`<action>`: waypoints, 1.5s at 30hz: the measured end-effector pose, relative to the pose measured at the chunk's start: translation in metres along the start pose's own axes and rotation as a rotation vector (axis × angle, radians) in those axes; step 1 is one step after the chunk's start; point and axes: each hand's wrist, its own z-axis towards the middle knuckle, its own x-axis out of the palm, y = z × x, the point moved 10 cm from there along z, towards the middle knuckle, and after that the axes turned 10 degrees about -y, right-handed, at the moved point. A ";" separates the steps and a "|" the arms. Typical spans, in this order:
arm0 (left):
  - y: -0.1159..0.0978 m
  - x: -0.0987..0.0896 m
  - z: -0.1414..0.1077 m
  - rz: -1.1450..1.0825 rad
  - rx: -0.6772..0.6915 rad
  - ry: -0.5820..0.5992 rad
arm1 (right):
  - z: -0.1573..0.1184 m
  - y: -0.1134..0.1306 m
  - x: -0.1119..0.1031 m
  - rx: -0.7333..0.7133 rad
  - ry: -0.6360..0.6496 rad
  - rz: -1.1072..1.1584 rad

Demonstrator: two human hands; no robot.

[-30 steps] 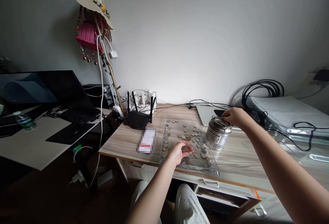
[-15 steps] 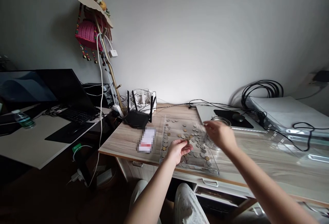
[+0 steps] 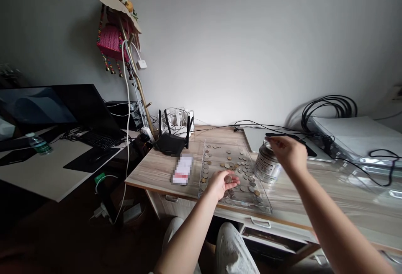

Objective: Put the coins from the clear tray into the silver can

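Observation:
My left hand (image 3: 218, 185) is palm up above the clear tray, its fingers curled around one or more coins (image 3: 228, 179). Beneath it, the clear plastic tray (image 3: 266, 207) carries many silver and yellowish coins (image 3: 241, 188), some lined up along its left side. To the right of the tray stands a metal can (image 3: 266, 167) with a printed label. Over the can's open top is my right hand (image 3: 290, 153), thumb and fingers pinched together. Whatever is between those fingertips is too small to name.
A phone with a blurred screen (image 3: 182, 171) lies left of the tray, in front of a black router (image 3: 171, 143). Behind the can are a silver laptop (image 3: 251, 138) and black cables (image 3: 329, 106). A second desk (image 3: 56, 182) with monitors stands left.
My right hand has moved right and slightly up to the can's top, uncovering the can's label. My left hand has opened a little, showing the coin more. The view has shifted slightly.

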 end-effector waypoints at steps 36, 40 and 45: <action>0.003 -0.001 0.003 -0.115 -0.069 0.009 | 0.025 -0.033 0.024 -0.045 0.302 -0.351; 0.004 -0.002 0.005 -0.127 -0.072 0.010 | 0.024 -0.037 0.026 -0.043 0.293 -0.340; 0.002 -0.001 0.003 -0.172 -0.078 0.028 | 0.009 0.005 0.004 -0.184 0.035 -0.232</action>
